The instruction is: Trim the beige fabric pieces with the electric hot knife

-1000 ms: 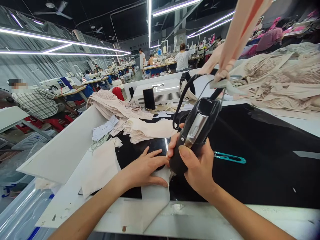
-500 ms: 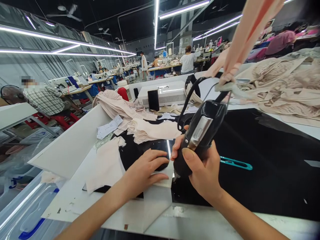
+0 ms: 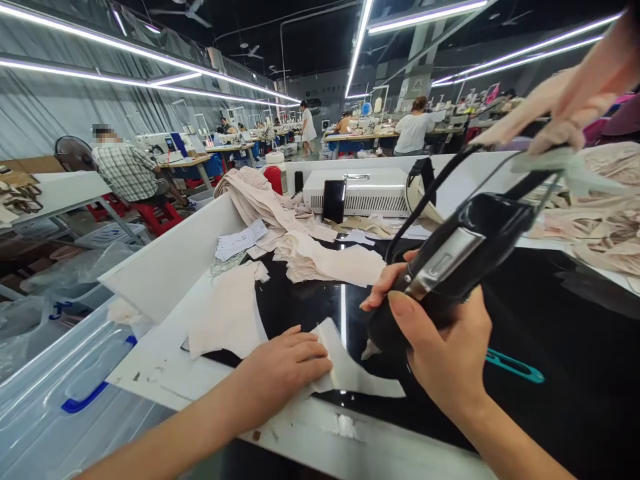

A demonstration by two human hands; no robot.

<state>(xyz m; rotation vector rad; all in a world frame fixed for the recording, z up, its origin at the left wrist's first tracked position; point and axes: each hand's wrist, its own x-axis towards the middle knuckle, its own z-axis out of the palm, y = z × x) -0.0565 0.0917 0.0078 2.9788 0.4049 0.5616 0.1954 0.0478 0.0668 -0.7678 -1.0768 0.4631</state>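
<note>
My right hand grips a black corded hand tool with a silver plate on its side; its exact kind I cannot tell. Pale cloth strips are tied to the tool's upper end. The tool is tilted to the right above the black board, its underside hidden. My left hand lies with fingers stretched out over the left end of a thin cream fabric piece. This curved piece rests by the board's front edge. A light scrap shows just under the tool.
On the black board are a teal thread snipper and stacked cream cut pieces. Another cream piece lies left. A phone leans on a white box. Plastic bins stand below left. Co-workers sit farther back.
My left hand has come down onto the fabric piece, which now lies curved on the board. The tool in my right hand tilts more to the right. The whole view has shifted.
</note>
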